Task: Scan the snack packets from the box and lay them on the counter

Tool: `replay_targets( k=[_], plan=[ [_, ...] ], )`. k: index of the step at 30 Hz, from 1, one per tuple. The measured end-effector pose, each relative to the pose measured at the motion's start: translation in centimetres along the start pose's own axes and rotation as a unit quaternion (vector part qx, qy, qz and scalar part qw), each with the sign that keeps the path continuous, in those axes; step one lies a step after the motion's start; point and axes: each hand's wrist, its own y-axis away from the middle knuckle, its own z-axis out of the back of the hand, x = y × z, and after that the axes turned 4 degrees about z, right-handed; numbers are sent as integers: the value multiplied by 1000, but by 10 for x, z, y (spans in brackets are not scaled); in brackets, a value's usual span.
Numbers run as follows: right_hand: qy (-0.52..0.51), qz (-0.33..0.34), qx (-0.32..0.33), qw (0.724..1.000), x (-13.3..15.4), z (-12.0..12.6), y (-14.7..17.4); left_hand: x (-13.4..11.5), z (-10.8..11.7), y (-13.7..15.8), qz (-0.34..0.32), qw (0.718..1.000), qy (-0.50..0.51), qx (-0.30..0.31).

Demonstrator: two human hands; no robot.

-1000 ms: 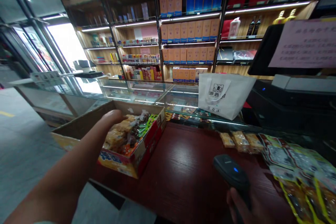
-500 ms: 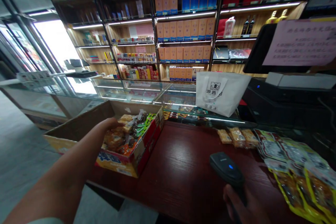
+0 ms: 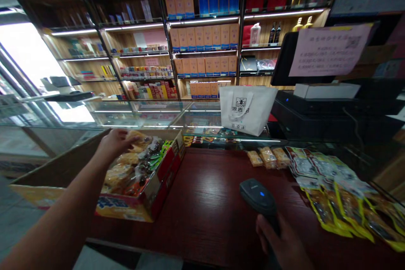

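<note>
My left hand (image 3: 114, 142) is over the open cardboard box (image 3: 126, 215), its fingers closed on a golden-brown snack in clear wrapping (image 3: 136, 138). Below it in the box lie more wrapped snacks (image 3: 118, 175) and several green packets (image 3: 162, 152). My right hand (image 3: 278, 236) grips the handle of a black barcode scanner (image 3: 258, 197) with a lit blue light, held above the dark red counter (image 3: 202, 215). Several small wrapped crackers (image 3: 268, 157) lie beyond the scanner. To its right are rows of silver packets (image 3: 329, 168) and yellow-edged packets (image 3: 341, 211).
A white paper bag (image 3: 247, 109) stands on the glass display case (image 3: 152, 114) at the back. A monitor with a pink paper sheet (image 3: 329, 50) stands at the right, above black equipment (image 3: 316, 114). Shelves with boxed goods (image 3: 205, 38) line the wall.
My left hand has risen from among the snacks, with a wrapped one in its fingers. The view has turned to the right. My right hand still holds the scanner.
</note>
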Motion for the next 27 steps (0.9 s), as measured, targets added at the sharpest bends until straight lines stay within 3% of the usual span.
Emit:
replay_targets(
  k=[3, 6, 11, 16, 21, 27],
  plan=[
    [4, 7, -9, 1000, 8, -2, 0, -32, -28, 36, -16, 990, 130, 56],
    [6, 7, -8, 1000, 15, -2, -1, -51, -68, 73, -26, 960, 249, 126],
    [4, 32, 24, 999, 29, 1, -1, -56, -136, 117, -7, 924, 322, 205],
    [-32, 51, 12, 998, 44, 1, 2, -48, -185, 140, 13, 906, 372, 201],
    [-14, 78, 33, 996, 48, 2, 1, -40, -211, 148, 15, 906, 380, 189],
    [-1, 73, 30, 997, 51, 3, 0, -48, -216, 155, 14, 914, 362, 182]
  ],
)
